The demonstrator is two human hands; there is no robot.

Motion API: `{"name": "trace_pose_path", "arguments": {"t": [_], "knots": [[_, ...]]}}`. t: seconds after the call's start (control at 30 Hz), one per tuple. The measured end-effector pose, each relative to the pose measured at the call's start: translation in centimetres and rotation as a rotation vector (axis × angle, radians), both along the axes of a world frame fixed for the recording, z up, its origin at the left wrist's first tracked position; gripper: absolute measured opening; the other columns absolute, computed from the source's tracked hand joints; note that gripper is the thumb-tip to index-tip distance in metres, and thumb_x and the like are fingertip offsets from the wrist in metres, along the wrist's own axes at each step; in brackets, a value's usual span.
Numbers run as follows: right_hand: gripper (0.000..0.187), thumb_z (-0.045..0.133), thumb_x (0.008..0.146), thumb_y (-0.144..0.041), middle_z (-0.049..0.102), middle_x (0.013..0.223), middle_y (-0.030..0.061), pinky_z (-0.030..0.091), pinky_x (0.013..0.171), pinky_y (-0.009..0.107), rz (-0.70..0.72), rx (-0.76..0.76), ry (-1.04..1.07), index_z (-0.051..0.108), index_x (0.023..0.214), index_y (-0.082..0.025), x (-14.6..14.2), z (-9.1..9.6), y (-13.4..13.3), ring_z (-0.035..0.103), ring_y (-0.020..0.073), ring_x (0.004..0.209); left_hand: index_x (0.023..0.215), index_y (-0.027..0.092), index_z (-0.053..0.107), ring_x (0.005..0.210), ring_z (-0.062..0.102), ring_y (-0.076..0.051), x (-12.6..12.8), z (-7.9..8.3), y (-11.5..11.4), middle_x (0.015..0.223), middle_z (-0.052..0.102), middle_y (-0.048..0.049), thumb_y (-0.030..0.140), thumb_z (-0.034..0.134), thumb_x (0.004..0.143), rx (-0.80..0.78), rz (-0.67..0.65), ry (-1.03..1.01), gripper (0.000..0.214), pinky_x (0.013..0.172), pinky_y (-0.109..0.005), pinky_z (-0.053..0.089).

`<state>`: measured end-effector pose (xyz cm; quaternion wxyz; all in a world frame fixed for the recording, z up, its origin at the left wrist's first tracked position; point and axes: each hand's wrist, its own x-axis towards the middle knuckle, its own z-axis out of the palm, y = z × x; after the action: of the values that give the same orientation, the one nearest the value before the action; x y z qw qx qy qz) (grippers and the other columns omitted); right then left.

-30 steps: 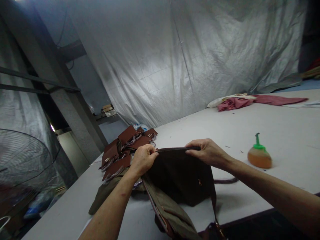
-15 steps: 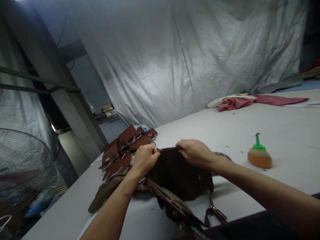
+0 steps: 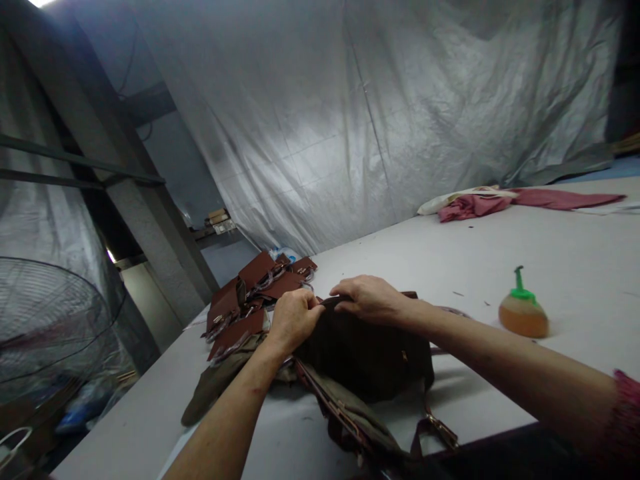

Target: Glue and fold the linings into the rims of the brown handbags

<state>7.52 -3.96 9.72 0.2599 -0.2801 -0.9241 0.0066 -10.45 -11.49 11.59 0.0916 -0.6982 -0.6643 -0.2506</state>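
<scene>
A dark brown bag (image 3: 367,357) lies on the white table (image 3: 500,260) in front of me, its olive lining and a strap with a metal buckle (image 3: 443,427) spilling toward the near edge. My left hand (image 3: 293,320) is closed on the bag's top edge at its left corner. My right hand (image 3: 367,300) pinches the same top edge just beside it, almost touching the left hand.
A pile of reddish-brown leather flaps (image 3: 250,300) with metal clasps lies behind my left hand. An orange squeeze bottle with a green nozzle (image 3: 523,313) stands to the right. Pink cloth (image 3: 480,203) lies at the far side. A fan guard (image 3: 45,327) stands at left.
My right hand has slid left along the bag's top edge, closing the gap to my left hand. The bag's body has settled lower on the table.
</scene>
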Motion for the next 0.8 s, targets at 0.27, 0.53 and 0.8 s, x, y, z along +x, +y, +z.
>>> {"name": "trace_pose_path", "arguments": {"t": [0.27,0.53,0.8], "knots": [[0.024,0.054,0.078,-0.027,0.073,0.079,0.0058,0.034,0.057,0.027,-0.056,-0.015,-0.07,0.076,0.088,-0.026,-1.5,1.5,0.3,0.064,0.0203,0.072,0.088,0.02,0.054,0.061,0.052,-0.013,-2.0,-0.5,-1.0,0.067,0.059,0.0052,0.029,0.082,0.05,-0.075,0.0,-0.257,0.048,0.056,-0.022,0.033],[0.023,0.054,0.073,-0.025,0.07,0.073,0.0061,0.031,0.052,0.027,-0.111,-0.083,-0.104,0.075,0.082,-0.023,-1.3,2.1,0.9,0.06,0.0203,0.068,0.07,0.015,0.059,0.058,0.051,-0.01,-4.1,-0.9,-2.0,0.064,0.058,0.0045,0.015,0.069,0.052,-0.305,-0.064,-0.72,0.021,0.059,-0.022,0.038],[0.025,0.058,0.073,-0.016,0.067,0.092,0.0043,0.041,0.069,0.026,0.173,-0.008,0.054,0.07,0.095,-0.022,-2.0,1.1,1.3,0.06,0.0195,0.084,0.077,0.014,0.068,0.061,0.055,-0.01,-4.5,-1.9,-1.0,0.068,0.064,0.0026,0.013,0.066,0.056,-0.238,-0.111,-0.7,0.021,0.062,-0.021,0.04]]}}
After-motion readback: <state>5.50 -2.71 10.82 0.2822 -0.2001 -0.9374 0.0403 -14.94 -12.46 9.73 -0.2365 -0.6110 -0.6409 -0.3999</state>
